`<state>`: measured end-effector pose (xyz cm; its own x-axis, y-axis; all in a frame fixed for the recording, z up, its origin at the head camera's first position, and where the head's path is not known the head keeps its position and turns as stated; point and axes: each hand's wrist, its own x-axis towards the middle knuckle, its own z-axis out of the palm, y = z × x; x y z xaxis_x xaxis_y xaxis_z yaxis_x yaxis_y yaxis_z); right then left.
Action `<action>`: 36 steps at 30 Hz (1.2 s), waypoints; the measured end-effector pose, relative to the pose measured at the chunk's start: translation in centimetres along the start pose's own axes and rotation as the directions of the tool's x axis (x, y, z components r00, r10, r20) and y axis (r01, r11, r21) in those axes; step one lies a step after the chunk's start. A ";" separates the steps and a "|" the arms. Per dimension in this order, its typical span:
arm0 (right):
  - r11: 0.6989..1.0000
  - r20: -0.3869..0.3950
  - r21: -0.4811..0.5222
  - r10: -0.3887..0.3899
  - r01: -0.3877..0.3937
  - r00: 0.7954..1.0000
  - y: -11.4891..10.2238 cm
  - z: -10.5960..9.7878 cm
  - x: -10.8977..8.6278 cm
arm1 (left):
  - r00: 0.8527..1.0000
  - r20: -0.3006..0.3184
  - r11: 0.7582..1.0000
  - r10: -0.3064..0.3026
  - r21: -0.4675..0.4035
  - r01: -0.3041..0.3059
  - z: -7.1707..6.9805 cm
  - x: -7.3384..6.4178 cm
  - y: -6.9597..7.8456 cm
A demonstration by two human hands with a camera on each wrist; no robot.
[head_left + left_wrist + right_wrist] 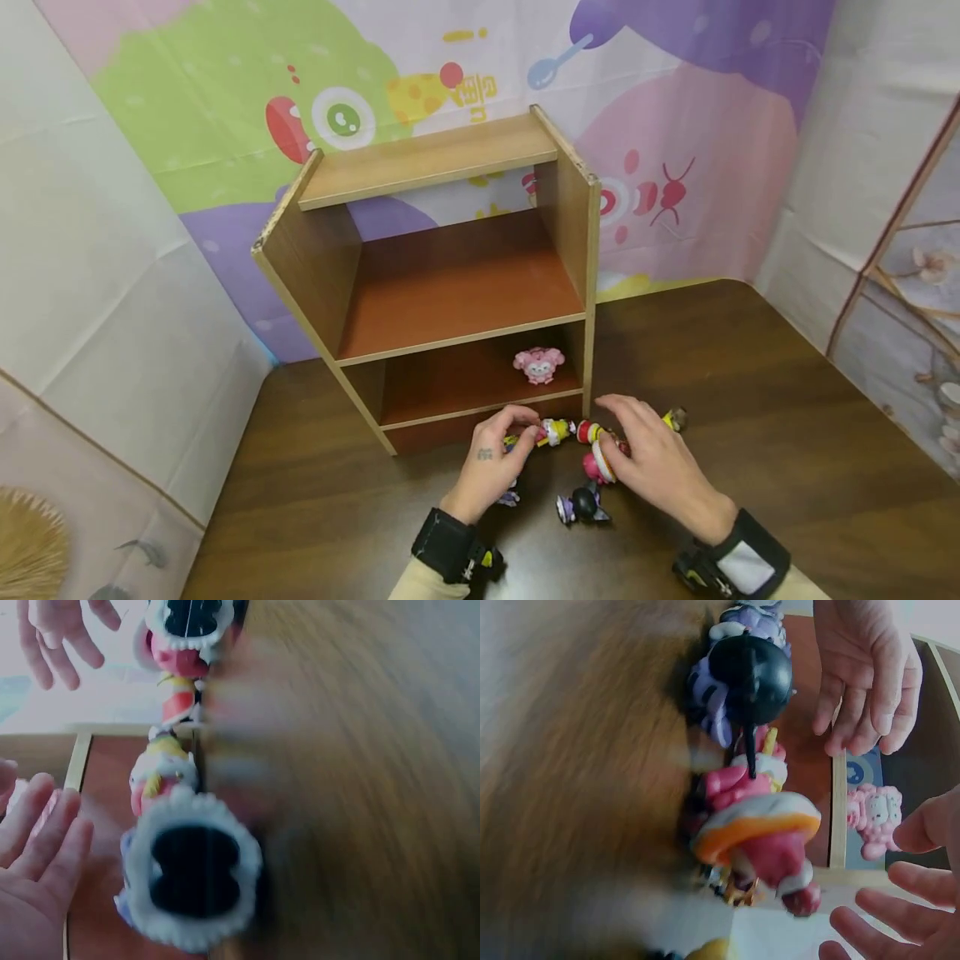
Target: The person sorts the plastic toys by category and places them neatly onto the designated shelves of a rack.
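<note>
My left hand (489,460) hovers over the near side of several small figurines, its fingers loosely bent with nothing between them. On the other side is my right hand (663,471), fingers relaxed and spread, close to a pink figurine (597,464) with a white-and-orange ring. Between the hands lie a yellow-and-white figurine (557,431) and a red-and-yellow one (588,431). Nearer to me is a figurine with a black head and purple body (583,505). The left fingers partly hide a purple figurine (509,497). In the right wrist view both palms appear bare.
Behind the hands stands a wooden shelf unit (461,337) with a pink fluffy figurine (538,365) on its lower shelf. A brown-and-yellow figurine (677,418) lies beyond my right hand. Everything rests on a dark wooden table (315,517) before a cartoon-printed cloth (450,50).
</note>
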<state>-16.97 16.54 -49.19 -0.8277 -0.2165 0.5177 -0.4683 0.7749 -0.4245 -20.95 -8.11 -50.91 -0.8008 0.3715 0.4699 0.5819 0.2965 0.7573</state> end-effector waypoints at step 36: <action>0.995 0.157 -0.006 -0.102 0.104 0.982 2.1 1.0 -2.0 | 0.943 0.326 0.983 -0.069 0.181 0.010 4.3 0.9 1.7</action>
<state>-16.58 17.98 -51.88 -0.8140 -0.3846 0.4354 -0.5500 0.7516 -0.3642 -20.09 -3.46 -51.13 -0.7489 0.6167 0.2425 0.5903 0.4546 0.6670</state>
